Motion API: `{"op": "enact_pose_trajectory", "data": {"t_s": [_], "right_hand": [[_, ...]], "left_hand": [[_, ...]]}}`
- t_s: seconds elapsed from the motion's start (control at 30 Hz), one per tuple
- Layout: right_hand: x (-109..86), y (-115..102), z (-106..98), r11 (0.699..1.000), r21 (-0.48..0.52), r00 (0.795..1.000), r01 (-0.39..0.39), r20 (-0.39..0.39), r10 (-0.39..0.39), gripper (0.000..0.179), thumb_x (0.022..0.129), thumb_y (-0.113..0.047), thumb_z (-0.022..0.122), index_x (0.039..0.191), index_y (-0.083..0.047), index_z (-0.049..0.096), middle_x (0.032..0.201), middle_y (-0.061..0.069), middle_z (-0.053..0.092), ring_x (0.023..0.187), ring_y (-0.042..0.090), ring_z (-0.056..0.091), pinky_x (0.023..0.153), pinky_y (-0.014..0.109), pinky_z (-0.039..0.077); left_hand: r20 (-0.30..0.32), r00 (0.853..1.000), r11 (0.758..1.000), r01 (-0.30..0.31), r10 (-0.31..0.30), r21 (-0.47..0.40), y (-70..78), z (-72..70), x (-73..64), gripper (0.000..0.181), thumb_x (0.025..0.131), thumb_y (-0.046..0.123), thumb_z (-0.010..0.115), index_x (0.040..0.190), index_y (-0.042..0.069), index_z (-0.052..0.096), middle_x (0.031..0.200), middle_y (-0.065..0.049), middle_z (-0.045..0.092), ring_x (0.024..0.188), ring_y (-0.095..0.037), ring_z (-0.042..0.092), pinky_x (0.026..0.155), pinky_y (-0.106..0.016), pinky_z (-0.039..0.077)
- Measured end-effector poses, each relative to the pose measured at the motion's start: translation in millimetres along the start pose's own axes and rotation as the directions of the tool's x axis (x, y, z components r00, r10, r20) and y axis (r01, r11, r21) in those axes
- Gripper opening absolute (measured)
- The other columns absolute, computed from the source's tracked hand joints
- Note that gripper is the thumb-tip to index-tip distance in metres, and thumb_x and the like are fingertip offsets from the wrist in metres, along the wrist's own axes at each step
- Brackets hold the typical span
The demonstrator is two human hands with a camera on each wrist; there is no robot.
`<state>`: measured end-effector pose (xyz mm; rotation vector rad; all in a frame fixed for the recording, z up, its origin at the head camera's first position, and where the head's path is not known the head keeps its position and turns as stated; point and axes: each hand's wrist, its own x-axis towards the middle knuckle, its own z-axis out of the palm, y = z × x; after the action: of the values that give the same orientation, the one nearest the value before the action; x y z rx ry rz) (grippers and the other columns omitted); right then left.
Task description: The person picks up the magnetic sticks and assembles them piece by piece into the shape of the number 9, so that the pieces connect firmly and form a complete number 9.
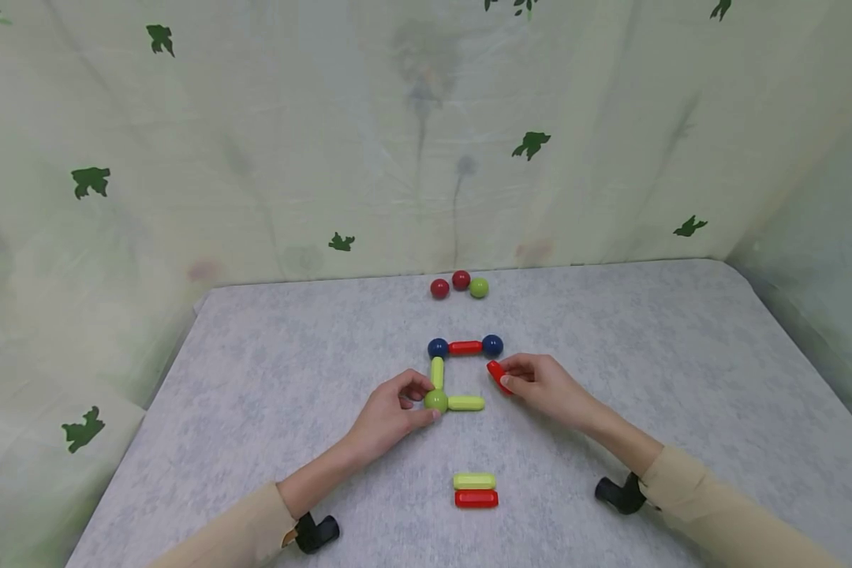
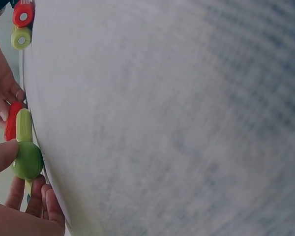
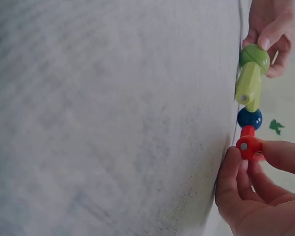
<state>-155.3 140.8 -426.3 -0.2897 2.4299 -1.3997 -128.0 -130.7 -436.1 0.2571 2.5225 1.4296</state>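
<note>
Between thumb and fingers my left hand (image 1: 390,412) pinches a green ball (image 1: 436,401) at the corner of a shape on the table. From that ball one yellow-green rod (image 1: 437,373) runs away to a blue ball (image 1: 438,349), and another yellow-green rod (image 1: 466,403) points right with a free end. A red rod (image 1: 465,347) joins this blue ball to a second blue ball (image 1: 493,345). My right hand (image 1: 548,388) pinches a separate red rod (image 1: 498,376), tilted, its far end just below the second blue ball. The right wrist view shows a metal disc in that rod's end (image 3: 244,146).
Two red balls (image 1: 439,289) (image 1: 461,280) and a green ball (image 1: 479,287) lie near the table's back edge. Closer to me, a yellow-green rod (image 1: 474,480) and a red rod (image 1: 476,498) lie side by side. A leaf-patterned cloth (image 1: 426,158) hangs behind the table.
</note>
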Motion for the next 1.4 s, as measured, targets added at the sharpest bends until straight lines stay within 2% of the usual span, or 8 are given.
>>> {"op": "enact_pose_trajectory", "data": {"t_s": [0.27, 0.57, 0.8, 1.07, 1.4], "right_hand": [[6.8, -1, 1, 0.998, -0.017, 0.997, -0.059, -0.041, 0.058, 0.025, 0.095, -0.010, 0.063, 0.117, 0.001, 0.066, 0.096, 0.005, 0.069, 0.082, 0.017, 0.063, 0.073, 0.031, 0.053], [14.1, -6, 1, 0.991, 0.062, 0.991, -0.119, -0.053, 0.123, 0.031, 0.094, -0.010, 0.065, 0.119, 0.008, 0.062, 0.094, 0.010, 0.070, 0.078, 0.017, 0.069, 0.072, 0.031, 0.056], [16.0, -10, 2, 0.984, 0.075, 0.985, -0.159, -0.061, 0.164, 0.029, 0.092, -0.013, 0.069, 0.114, 0.004, 0.063, 0.087, 0.007, 0.070, 0.074, 0.017, 0.069, 0.069, 0.031, 0.056], [18.9, -8, 6, 0.985, 0.017, 0.981, -0.171, -0.087, 0.172, 0.025, 0.089, -0.018, 0.074, 0.106, -0.001, 0.065, 0.080, 0.004, 0.069, 0.068, 0.016, 0.066, 0.065, 0.029, 0.055], [20.9, -6, 6, 0.986, -0.002, 0.981, -0.166, -0.102, 0.165, 0.020, 0.088, -0.020, 0.075, 0.095, -0.004, 0.065, 0.074, 0.003, 0.069, 0.062, 0.016, 0.066, 0.060, 0.030, 0.055]], "left_hand": [[0.001, 1.000, 1.000, 0.003, -0.003, 0.001, 0.3, 0.2, 0.0, 0.028, 0.083, 0.018, 0.079, 0.107, 0.017, 0.064, 0.100, 0.003, 0.061, 0.095, -0.019, 0.054, 0.084, -0.037, 0.045], [0.001, 1.000, 1.000, 0.007, -0.007, 0.001, -1.5, 0.2, 0.7, 0.028, 0.083, 0.018, 0.079, 0.107, 0.017, 0.064, 0.100, 0.002, 0.061, 0.095, -0.019, 0.054, 0.084, -0.037, 0.044], [0.001, 1.000, 1.000, 0.004, -0.004, -0.005, -1.7, -0.5, 1.1, 0.028, 0.083, 0.018, 0.079, 0.107, 0.017, 0.064, 0.100, 0.003, 0.061, 0.095, -0.018, 0.055, 0.085, -0.038, 0.045], [-0.003, 1.000, 1.000, 0.009, -0.009, 0.002, -0.8, -0.9, 0.6, 0.028, 0.083, 0.017, 0.079, 0.106, 0.017, 0.064, 0.099, 0.003, 0.061, 0.095, -0.018, 0.055, 0.085, -0.037, 0.045], [0.009, 1.000, 1.000, -0.004, 0.004, -0.001, -0.3, -0.8, 1.2, 0.027, 0.083, 0.017, 0.079, 0.106, 0.017, 0.064, 0.099, 0.003, 0.061, 0.095, -0.018, 0.055, 0.085, -0.037, 0.044]]}}
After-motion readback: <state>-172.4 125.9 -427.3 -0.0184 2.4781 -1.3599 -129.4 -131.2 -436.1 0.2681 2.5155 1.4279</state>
